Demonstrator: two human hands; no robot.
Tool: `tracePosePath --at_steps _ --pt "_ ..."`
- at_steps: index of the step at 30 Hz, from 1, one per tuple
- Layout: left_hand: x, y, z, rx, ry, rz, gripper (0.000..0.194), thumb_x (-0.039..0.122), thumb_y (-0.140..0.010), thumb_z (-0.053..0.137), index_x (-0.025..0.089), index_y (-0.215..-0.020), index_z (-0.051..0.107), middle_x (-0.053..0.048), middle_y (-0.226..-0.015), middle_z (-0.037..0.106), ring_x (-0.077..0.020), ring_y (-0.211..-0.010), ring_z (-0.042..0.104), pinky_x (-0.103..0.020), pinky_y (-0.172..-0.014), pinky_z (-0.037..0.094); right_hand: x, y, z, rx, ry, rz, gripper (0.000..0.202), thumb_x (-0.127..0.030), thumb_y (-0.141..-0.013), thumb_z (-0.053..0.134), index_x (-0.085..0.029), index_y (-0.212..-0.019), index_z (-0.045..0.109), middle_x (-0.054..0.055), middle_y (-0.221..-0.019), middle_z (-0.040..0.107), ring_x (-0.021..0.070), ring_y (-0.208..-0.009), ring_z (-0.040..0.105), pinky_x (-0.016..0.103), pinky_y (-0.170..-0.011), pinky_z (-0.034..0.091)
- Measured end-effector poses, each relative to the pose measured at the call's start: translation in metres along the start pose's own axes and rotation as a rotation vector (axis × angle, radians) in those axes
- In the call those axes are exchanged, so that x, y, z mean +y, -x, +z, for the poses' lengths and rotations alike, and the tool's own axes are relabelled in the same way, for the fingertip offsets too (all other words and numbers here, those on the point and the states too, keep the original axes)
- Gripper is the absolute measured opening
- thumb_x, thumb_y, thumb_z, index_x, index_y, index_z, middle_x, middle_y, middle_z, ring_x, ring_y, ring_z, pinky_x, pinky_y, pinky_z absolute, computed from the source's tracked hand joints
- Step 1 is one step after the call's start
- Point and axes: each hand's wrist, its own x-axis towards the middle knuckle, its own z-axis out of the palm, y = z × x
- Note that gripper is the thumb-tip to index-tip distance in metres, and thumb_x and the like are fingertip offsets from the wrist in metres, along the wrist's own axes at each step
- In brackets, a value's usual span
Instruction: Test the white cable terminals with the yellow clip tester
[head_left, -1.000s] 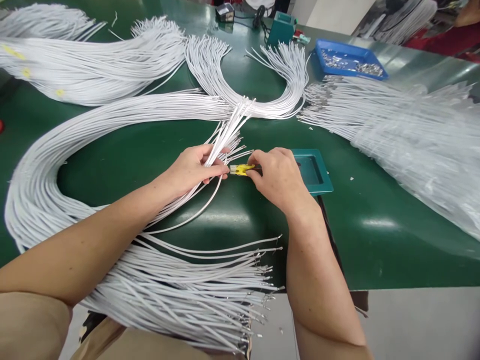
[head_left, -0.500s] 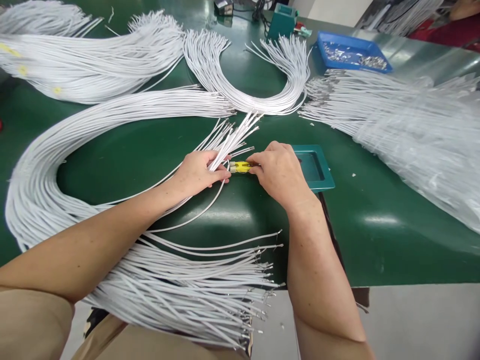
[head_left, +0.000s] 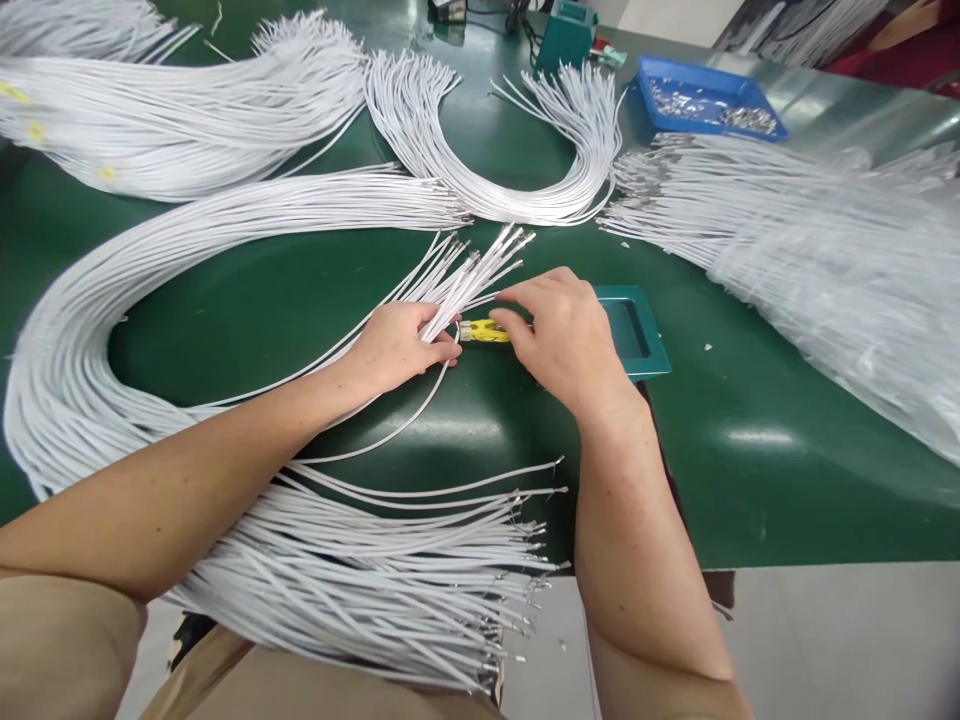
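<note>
My left hand (head_left: 401,345) is closed around a bunch of white cables (head_left: 469,275), whose metal-tipped ends fan out to the upper right. One cable loops down below its fingertips. Just right of those fingertips lies a small yellow tool (head_left: 486,331) with a pale front end, near a cable end. Over the tool's right part is my right hand (head_left: 566,335), its thumb and index finger apart and the thumb beside the yellow body. Its other fingers are mostly hidden.
A teal tray (head_left: 634,330) sits behind my right hand. Cable bundles (head_left: 375,560) lie at the front edge, left and back. Plastic-covered cables (head_left: 832,260) lie right, below a blue tray (head_left: 709,100) of small metal parts.
My right thumb and index finger have spread from their pinch on the yellow tool, and that hand has risen slightly. The cable tips in my left hand have shifted a little right.
</note>
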Motion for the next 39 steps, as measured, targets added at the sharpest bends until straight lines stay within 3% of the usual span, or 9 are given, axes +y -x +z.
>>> tracePosePath --at_steps 7,12,16,20,24,26,30,35,39 --pt "0.002 0.000 -0.015 -0.011 0.019 -0.008 0.042 0.029 -0.066 0.073 0.016 -0.106 0.072 -0.001 -0.076 0.074 -0.0167 -0.063 0.064 -0.029 -0.066 0.050 -0.033 0.002 -0.001 -0.248 -0.336 -0.155 0.022 -0.022 -0.092 0.054 -0.018 -0.090 0.076 0.005 -0.090 0.074 0.0164 -0.084 0.063 0.030 -0.077 0.044" --pt "-0.007 -0.003 -0.023 0.030 0.214 0.001 0.048 0.030 -0.065 0.077 0.018 -0.111 0.071 -0.001 -0.081 0.073 -0.0165 -0.070 0.064 -0.029 -0.070 0.050 -0.059 0.006 0.017 -0.454 -0.292 -0.342 0.021 -0.023 -0.091 0.057 -0.014 -0.090 0.075 0.012 -0.101 0.071 0.0224 -0.105 0.059 0.035 -0.091 0.046" --pt "-0.006 -0.002 -0.023 -0.037 0.382 -0.044 0.032 0.032 -0.062 0.082 0.015 -0.088 0.072 -0.003 -0.081 0.069 -0.0126 -0.062 0.057 -0.025 -0.059 0.044 -0.070 0.010 0.027 -0.480 -0.175 -0.408 0.023 -0.020 -0.091 0.054 -0.009 -0.092 0.074 0.016 -0.104 0.069 0.0274 -0.111 0.056 0.040 -0.099 0.044" --pt "0.001 0.002 -0.023 -0.061 0.490 -0.078 0.029 0.037 -0.068 0.081 0.016 -0.086 0.073 -0.003 -0.083 0.068 -0.0112 -0.069 0.058 -0.023 -0.063 0.045 -0.075 0.014 0.023 -0.614 -0.250 -0.348 0.020 -0.022 -0.088 0.056 -0.013 -0.088 0.074 0.011 -0.093 0.072 0.0242 -0.089 0.063 0.035 -0.073 0.050" --pt "0.003 0.002 -0.023 0.008 0.571 -0.110 0.034 0.042 -0.070 0.080 0.016 -0.090 0.076 -0.004 -0.087 0.070 -0.0114 -0.073 0.059 -0.023 -0.068 0.046 -0.067 0.014 0.012 -0.894 -0.669 -0.252 0.017 -0.027 -0.083 0.063 -0.021 -0.069 0.069 0.000 -0.067 0.070 0.0129 -0.057 0.060 0.025 -0.050 0.044" --pt "0.002 0.003 -0.021 0.025 0.561 -0.089 0.036 0.041 -0.069 0.081 0.015 -0.094 0.076 -0.002 -0.078 0.068 -0.0112 -0.068 0.057 -0.024 -0.067 0.045 -0.055 0.009 0.006 -0.793 -0.821 -0.016 0.024 -0.029 -0.085 0.060 -0.018 -0.065 0.064 0.000 -0.059 0.066 0.0107 -0.048 0.059 0.022 -0.044 0.044" --pt "0.003 0.006 -0.018 0.062 0.484 0.009 0.034 0.037 -0.069 0.081 0.016 -0.095 0.075 -0.001 -0.075 0.069 -0.0141 -0.071 0.062 -0.027 -0.072 0.047 -0.029 -0.003 0.002 -0.216 -0.981 0.449 0.025 -0.039 -0.087 0.061 -0.017 -0.076 0.062 -0.002 -0.056 0.061 0.0082 -0.037 0.053 0.020 -0.035 0.040" --pt "0.008 0.011 -0.019 -0.065 0.413 -0.004 0.028 0.032 -0.067 0.082 0.017 -0.086 0.069 0.000 -0.071 0.070 -0.0164 -0.070 0.067 -0.032 -0.077 0.049 -0.018 -0.010 0.007 0.174 -1.309 0.524 0.026 -0.040 -0.079 0.072 -0.018 -0.076 0.058 -0.004 -0.062 0.059 0.0059 -0.043 0.052 0.018 -0.039 0.043" --pt "0.011 0.013 -0.019 -0.155 0.549 -0.016 0.026 0.030 -0.069 0.082 0.016 -0.084 0.065 -0.003 -0.087 0.073 -0.0185 -0.087 0.069 -0.032 -0.083 0.050 -0.025 -0.008 0.013 0.121 -1.442 0.474 0.032 -0.041 -0.072 0.077 -0.017 -0.065 0.058 -0.006 -0.053 0.053 0.0056 -0.044 0.047 0.019 -0.042 0.042"
